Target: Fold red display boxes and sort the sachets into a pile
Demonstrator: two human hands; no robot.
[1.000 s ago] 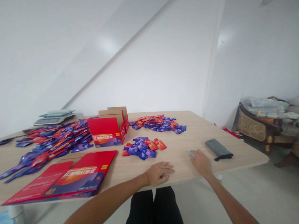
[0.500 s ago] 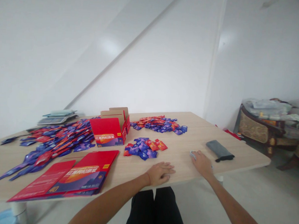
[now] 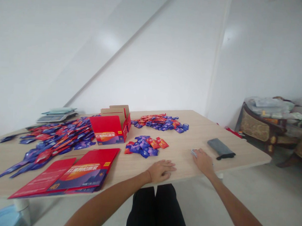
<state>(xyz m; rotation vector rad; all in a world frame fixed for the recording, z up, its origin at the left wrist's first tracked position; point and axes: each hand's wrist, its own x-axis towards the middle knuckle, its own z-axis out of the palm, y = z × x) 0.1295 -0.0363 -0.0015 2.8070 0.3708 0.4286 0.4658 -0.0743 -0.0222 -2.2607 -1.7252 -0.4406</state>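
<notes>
My left hand [image 3: 160,171] lies flat on the wooden table [image 3: 181,161] near its front edge, fingers spread and nothing under them that I can see. Farther right, my right hand [image 3: 203,162] rests on the table with its fingers closed on a small whitish item [image 3: 194,152], too small to name. A small pile of blue and red sachets [image 3: 144,146] lies just beyond my left hand. To the right of my right hand is a grey pouch [image 3: 221,148] with a dark end.
Flattened red boxes [image 3: 88,173] lie front left, with open red boxes [image 3: 108,131] standing behind. Sachet heaps lie at the left [image 3: 72,133] and back [image 3: 160,122]. A scale [image 3: 56,117] sits back left; a laden armchair [image 3: 257,126] stands beyond the table.
The view has shifted slightly, so the table and the things on it appear a little higher. Both hands keep nearly the same places on the table.
</notes>
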